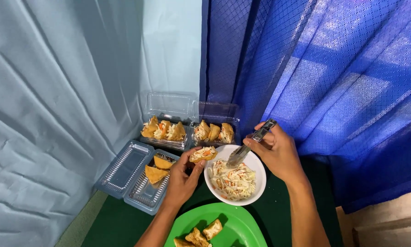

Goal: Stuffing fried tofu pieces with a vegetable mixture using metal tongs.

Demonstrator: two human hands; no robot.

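Observation:
My left hand [181, 179] holds a fried tofu piece [202, 154] stuffed with shredded vegetables, just left of a white bowl [257, 170]. The bowl holds pale shredded vegetable filling [232, 180] with orange bits. In my right hand [278, 153] are metal tongs [247, 145], their tips over the bowl's far rim, close to the tofu piece.
An open clear plastic box [143, 194] at the left holds two tofu pieces [158, 168]. Two more clear boxes [189, 110] behind hold stuffed pieces. A green plate [240, 224] in front carries plain tofu pieces [201, 235]. Pale and blue curtains hang close behind.

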